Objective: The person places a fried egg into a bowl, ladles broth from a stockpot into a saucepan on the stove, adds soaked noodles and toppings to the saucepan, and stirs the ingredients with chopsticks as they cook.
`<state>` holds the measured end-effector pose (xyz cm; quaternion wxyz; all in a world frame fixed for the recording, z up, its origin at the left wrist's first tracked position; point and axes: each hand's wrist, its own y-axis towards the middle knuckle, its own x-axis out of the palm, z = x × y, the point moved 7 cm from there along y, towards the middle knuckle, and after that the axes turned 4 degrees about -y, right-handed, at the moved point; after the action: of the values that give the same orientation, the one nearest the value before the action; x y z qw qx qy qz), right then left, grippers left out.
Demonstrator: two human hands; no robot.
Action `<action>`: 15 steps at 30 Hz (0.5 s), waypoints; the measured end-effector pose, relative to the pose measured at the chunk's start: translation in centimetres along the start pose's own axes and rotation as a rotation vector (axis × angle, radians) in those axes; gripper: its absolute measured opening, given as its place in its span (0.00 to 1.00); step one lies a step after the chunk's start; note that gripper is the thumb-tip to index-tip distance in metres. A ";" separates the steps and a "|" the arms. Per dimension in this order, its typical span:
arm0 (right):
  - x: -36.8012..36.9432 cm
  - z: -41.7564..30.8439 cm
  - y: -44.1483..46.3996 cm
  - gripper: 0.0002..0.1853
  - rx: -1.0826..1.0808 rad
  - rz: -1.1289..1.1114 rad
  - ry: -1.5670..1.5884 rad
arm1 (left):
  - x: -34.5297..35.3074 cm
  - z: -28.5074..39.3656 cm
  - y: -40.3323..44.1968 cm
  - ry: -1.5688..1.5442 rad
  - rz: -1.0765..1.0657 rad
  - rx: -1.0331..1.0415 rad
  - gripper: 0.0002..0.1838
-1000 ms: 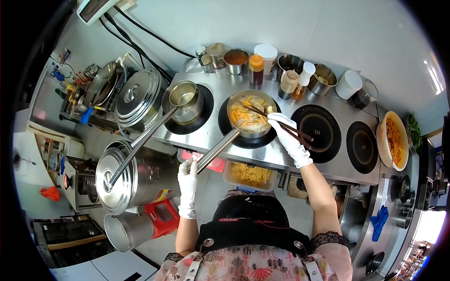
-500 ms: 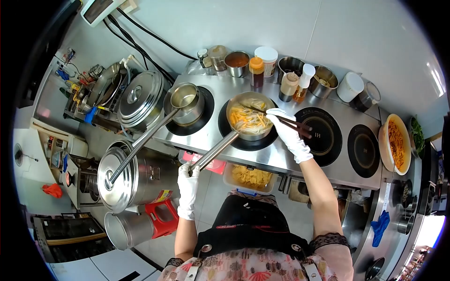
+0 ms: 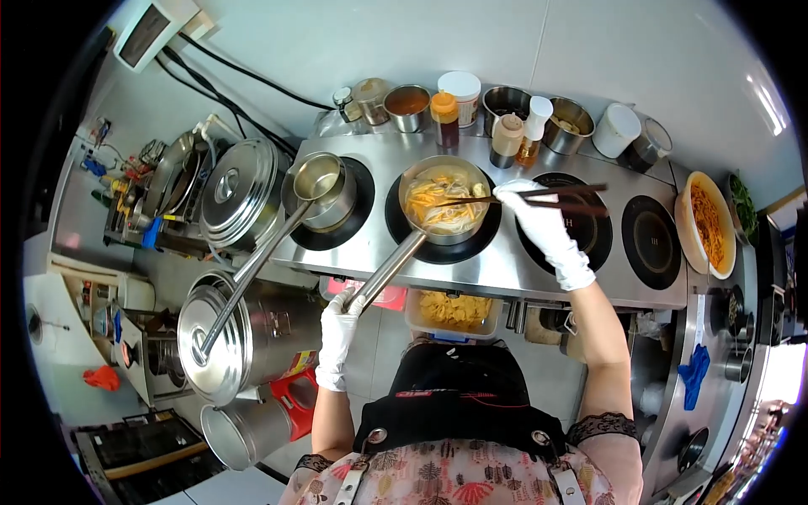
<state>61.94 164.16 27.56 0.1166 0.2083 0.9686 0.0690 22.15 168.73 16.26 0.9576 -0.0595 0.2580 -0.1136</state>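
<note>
A long-handled steel saucepan (image 3: 389,273) sits on an induction burner, and my gloved left hand (image 3: 338,326) is wrapped round the end of its handle. Inside the pan are pale noodles with orange strips (image 3: 442,210) in liquid. My gloved right hand (image 3: 536,220) grips a pair of dark chopsticks (image 3: 581,200) above the burner to the right. Their tips reach into the noodles, while the thick ends point right. On the burner to the left stands another steel pot (image 3: 332,209), with a long-handled ladle (image 3: 318,178) resting across it.
Sauce bottles (image 3: 507,140), steel containers (image 3: 407,108) and white tubs (image 3: 617,130) line the back of the stove. A large bowl of orange strips (image 3: 705,225) stands at the right. Big lidded pots (image 3: 210,345) are at the left. Below the stove edge is a bin of yellow food (image 3: 454,313).
My right hand has shifted right and turned the chopsticks nearly level, their tips still in the pan. The noodles and strips have been stirred about. My left hand keeps the handle.
</note>
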 end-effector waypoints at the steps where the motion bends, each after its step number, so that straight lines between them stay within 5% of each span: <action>1: -0.9 -0.6 0.2 0.07 0.016 0.012 -0.062 | 0.1 -0.1 0.2 -0.039 -0.035 0.005 0.20; 7: 1.4 0.8 1.6 0.07 0.194 -0.084 -0.072 | 0.4 0.3 1.5 -0.120 -0.182 -0.024 0.20; 12: 2.5 4.4 3.3 0.08 0.076 0.061 -0.033 | 1.0 0.4 1.8 -0.110 -0.337 -0.124 0.18; 15: 0.4 4.2 3.2 0.08 0.124 0.140 -0.180 | 1.6 -1.6 2.7 -0.099 -0.306 -0.013 0.18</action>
<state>63.87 167.57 24.00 0.1848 0.2876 0.9397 -0.0020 23.15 170.83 13.68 0.9403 -0.1099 0.1991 -0.2533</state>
